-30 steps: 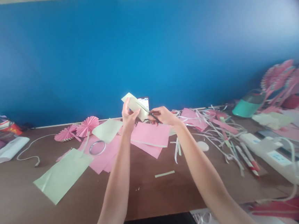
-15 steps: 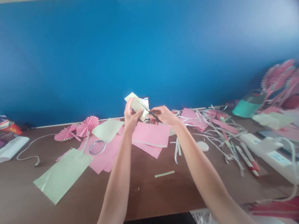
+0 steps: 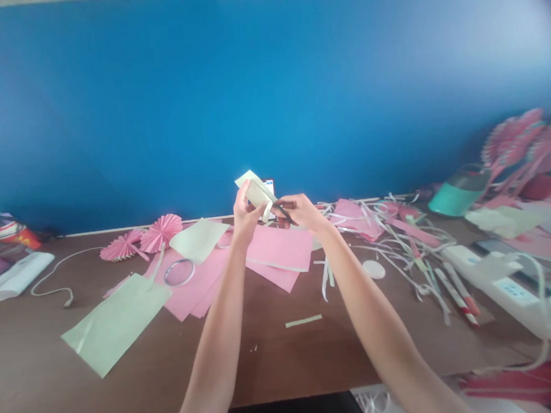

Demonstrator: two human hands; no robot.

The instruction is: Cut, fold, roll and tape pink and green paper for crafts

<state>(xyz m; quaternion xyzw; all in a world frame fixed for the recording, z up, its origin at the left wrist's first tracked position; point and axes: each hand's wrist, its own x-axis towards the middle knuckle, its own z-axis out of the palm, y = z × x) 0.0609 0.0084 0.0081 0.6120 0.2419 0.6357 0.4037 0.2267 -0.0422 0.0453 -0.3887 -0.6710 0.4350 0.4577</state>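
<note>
My left hand (image 3: 246, 213) is closed on a pale green sheet of paper (image 3: 255, 189), held up tilted above the desk. My right hand (image 3: 299, 209) grips a pair of dark scissors (image 3: 279, 207), its fingers wrapped round the handles. The scissors' blades lie at the paper's right part, where a narrow piece bends away near my left fingertips. A phone (image 3: 268, 185) with a lit screen is partly hidden behind the paper. Below my hands, pink paper sheets (image 3: 279, 248) lie on the desk. Nearer to me rests a thin green paper strip (image 3: 303, 321).
To the left are a large green sheet (image 3: 116, 323), a roll of tape (image 3: 179, 273) and pink paper fans (image 3: 161, 233). Paper strips (image 3: 400, 253), markers (image 3: 456, 297), a white power strip (image 3: 507, 289) and a teal container (image 3: 460, 193) are on the right. A blue panel (image 3: 265, 91) stands behind.
My left hand and the paper have shifted slightly right, toward the scissors. The blades now show less beyond the paper's edge, and a narrow piece bends away. My right hand has barely moved.
</note>
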